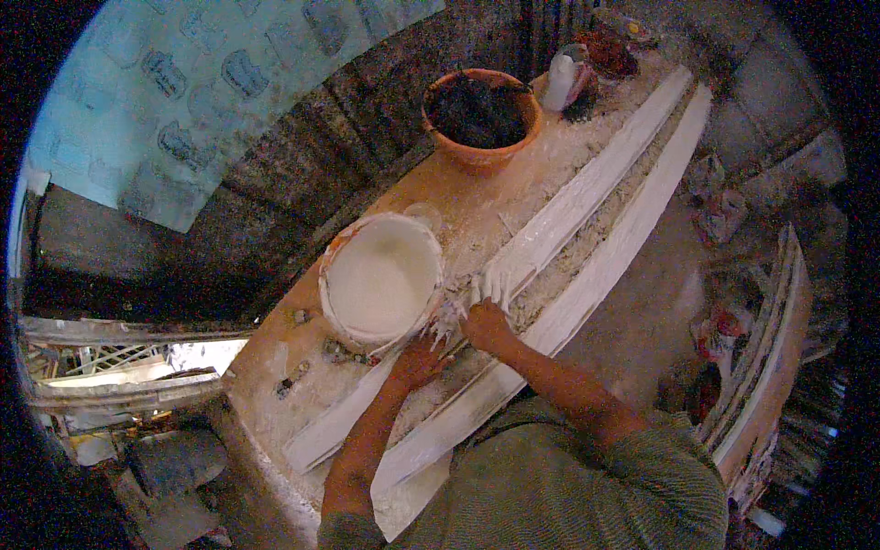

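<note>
My right grip point(488, 314) is loose, fingers spread on the far white strip point(587, 203), which lies along the tabletop point(463, 203). I can't tell if my left grip point(423, 360) holds anything. Pushing too hard could crack the strip, and a bump from that side could tip the nearby bucket point(436, 266)

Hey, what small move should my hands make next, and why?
I'd probably draw your right hand along the white strip nearer the bucket, smoothing as it goes: its white-coated fingers are spread and appear to rest on that strip. Your left hand could stay beside the bucket of white mix, within easy reach for more.
</note>
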Motion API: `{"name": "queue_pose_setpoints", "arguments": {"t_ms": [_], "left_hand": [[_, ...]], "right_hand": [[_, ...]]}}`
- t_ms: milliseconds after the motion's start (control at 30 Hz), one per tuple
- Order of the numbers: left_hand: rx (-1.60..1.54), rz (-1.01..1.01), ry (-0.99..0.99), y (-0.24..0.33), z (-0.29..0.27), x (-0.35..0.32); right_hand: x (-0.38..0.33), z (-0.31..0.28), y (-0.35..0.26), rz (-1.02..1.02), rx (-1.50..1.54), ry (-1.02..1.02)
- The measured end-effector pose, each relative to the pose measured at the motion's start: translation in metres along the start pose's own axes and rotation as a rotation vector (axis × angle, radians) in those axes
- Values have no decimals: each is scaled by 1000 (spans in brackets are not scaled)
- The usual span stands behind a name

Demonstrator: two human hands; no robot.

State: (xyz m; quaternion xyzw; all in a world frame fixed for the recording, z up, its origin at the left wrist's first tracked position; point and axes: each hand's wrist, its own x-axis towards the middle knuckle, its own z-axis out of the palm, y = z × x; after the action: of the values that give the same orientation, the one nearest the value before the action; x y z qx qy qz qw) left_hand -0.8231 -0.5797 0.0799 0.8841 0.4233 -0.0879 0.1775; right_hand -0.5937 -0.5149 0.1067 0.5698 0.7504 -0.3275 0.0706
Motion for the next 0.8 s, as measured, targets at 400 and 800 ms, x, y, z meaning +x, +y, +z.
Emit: {"name": "queue_pose_setpoints", "arguments": {"t_ms": [400, 800], "left_hand": [[-186, -273, -15, 55, 6, 65], [-605, -794, 477, 174, 18, 21]], "right_hand": [[2, -111, 102, 84, -37, 244], [27, -75, 110, -461, -396, 124]]}}
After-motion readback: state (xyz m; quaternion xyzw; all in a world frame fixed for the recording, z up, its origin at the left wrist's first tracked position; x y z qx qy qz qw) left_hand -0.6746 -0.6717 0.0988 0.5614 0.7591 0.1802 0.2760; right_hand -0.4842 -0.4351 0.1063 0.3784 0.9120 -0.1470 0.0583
